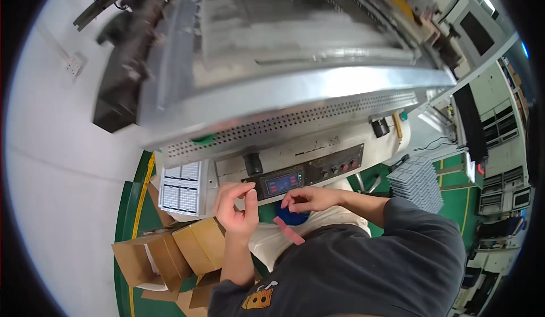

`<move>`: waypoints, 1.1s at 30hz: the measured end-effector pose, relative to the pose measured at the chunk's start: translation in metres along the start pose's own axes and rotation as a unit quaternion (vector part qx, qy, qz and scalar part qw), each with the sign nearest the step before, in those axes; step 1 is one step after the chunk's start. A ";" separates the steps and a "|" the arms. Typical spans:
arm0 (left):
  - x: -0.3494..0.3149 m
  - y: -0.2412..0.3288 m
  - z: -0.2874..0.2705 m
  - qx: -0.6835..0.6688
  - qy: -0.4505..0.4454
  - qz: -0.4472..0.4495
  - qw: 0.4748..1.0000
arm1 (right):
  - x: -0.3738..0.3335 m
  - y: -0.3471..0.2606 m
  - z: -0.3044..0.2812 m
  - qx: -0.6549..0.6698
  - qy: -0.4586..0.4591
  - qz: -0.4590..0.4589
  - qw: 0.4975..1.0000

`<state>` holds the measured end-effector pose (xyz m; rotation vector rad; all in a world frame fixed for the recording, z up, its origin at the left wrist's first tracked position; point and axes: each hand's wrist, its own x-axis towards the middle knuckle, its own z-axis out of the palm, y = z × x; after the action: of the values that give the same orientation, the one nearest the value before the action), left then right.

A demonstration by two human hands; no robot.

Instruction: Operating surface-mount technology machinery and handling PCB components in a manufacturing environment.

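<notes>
My left hand [237, 208] is raised in front of the machine's control panel [309, 172], left of its small screen [282, 183]. Its fingers bend loosely, the thumb stands apart, and no object shows in it. My right hand [306, 199] is just below that screen, over my lap, with its fingers curled inward; whether they enclose something is hidden. A flat pink strip [288, 231] shows below the right hand, close to my dark shirt, apart from both hands. Part of a round blue thing [292, 215] is visible behind the right hand.
A large metal-framed machine [295, 87], blurred, overhangs the panel. Grey gridded trays [180, 187] stand at its left, and a tall stack of similar trays [416, 183] at the right. Open cardboard boxes [153, 260] sit on the green floor at my left, near a white wall [62, 147].
</notes>
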<state>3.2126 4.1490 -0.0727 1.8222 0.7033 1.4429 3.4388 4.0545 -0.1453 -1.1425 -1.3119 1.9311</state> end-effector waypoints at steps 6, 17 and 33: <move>-0.105 -0.026 0.068 0.007 0.019 -0.097 0.995 | -0.029 0.045 -0.028 -0.001 -0.052 -0.079 0.996; -0.056 0.000 0.001 0.436 0.107 0.023 0.893 | -0.138 0.085 -0.051 0.050 0.129 -0.102 0.985; -0.089 -0.038 -0.090 0.644 -0.052 -0.003 0.764 | -0.075 0.087 0.010 0.008 0.056 -0.075 0.996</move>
<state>3.1045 4.1205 -0.1433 2.7930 1.9418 0.7520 3.4695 3.9568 -0.1980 -1.0956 -1.2818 1.7419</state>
